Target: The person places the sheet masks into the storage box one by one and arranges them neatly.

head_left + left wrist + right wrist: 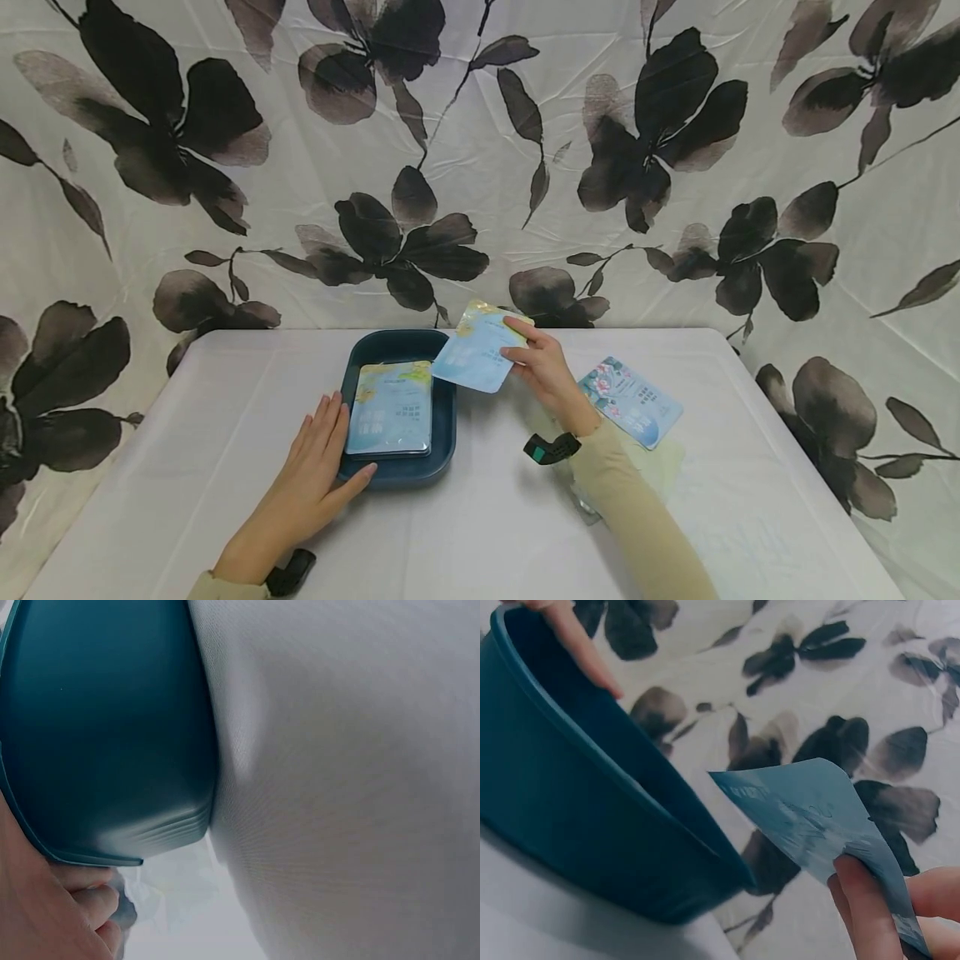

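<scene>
Held packet (476,350): pinched between fingers of the right hand (546,371), at the tray's two o'clock; its right edge is partly covered.
Blue tray (416,477): touched at eight o'clock by the left hand (307,483), fingers straight, thumb spread.
Tray packets (390,408): number cannot be made out.
Flowered packet (630,402): seen at three o'clock.
Pale sheet (663,458): partly hidden by the right sleeve (645,517).
</scene>
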Available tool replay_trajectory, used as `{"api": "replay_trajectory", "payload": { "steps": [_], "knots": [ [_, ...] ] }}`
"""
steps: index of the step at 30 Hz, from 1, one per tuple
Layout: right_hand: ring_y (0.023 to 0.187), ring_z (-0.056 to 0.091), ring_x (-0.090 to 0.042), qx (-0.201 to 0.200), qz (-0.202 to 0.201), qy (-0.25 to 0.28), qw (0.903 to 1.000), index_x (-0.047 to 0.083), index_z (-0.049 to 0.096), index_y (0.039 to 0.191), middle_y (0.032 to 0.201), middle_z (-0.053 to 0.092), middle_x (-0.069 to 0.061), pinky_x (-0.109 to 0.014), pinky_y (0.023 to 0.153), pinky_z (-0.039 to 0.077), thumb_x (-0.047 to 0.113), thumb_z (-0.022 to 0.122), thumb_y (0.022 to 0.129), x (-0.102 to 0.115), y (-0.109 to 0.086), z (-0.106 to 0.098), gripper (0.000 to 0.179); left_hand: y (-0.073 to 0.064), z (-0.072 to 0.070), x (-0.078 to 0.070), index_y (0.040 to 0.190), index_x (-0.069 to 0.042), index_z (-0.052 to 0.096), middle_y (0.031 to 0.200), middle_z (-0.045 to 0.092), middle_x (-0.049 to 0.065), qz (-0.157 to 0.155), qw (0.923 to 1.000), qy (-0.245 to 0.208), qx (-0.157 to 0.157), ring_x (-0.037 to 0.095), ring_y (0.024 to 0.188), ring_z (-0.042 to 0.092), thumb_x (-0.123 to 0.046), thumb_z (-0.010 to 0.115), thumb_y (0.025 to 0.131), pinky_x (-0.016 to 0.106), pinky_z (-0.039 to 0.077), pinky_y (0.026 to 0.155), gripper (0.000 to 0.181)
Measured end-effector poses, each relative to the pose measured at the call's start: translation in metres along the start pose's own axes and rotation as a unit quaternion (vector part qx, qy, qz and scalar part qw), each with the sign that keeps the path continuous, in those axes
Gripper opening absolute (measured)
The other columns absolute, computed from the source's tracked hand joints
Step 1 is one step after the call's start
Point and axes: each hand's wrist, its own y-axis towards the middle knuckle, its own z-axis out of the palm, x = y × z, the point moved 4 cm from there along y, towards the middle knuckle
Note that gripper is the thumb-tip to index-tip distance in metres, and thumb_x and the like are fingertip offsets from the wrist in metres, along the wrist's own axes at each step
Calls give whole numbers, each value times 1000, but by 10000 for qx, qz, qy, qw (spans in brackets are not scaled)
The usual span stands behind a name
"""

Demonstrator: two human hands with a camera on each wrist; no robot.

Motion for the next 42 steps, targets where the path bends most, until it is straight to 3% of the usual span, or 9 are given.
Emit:
{"api": "replay_trajectory", "payload": {
  "steps": [11, 20, 31, 42],
  "knots": [
    [114, 57, -24, 407, 114, -348, 9985, 1, 47, 146, 144, 46, -19, -28, 80, 56, -16, 54, 91, -10, 6, 34, 58, 2, 0, 2, 154, 8, 15, 165, -3, 16, 87, 9999, 25, -57, 36, 151, 1, -48, 59, 96, 38, -10, 120, 92],
    [117, 54, -28, 680, 394, -806, 9936, 3, 51, 144, 147, 42, -16, -36, 93, 53, -13, 58, 90, -17, 8, 59, 57, 3, 1, 3, 155, 8, 12, 165, -4, 16, 98, 9999, -9, -68, 36, 151, 0, -48, 59, 96, 38, -10, 120, 94],
    [106, 62, -22, 1203, 728, -1208, 9827, 3, 53, 142, 144, 48, -13, -34, 85, 57, -14, 60, 88, -31, 8, 86, 57, 3, 0, 3, 156, 7, 11, 165, 0, 17, 44, 9999, -16, -98, 36, 151, 3, -48, 60, 95, 37, -9, 120, 95],
    [98, 65, -20, 1446, 972, -1713, 9697, 2, 54, 141, 126, 60, -16, -37, 84, 58, -13, 61, 87, -47, 9, 105, 56, 2, 0, 2, 156, 5, 7, 165, -2, 17, -35, 10000, 15, 52, 33, 152, -2, -50, 58, 96, 38, -10, 120, 95]
  ]
}}
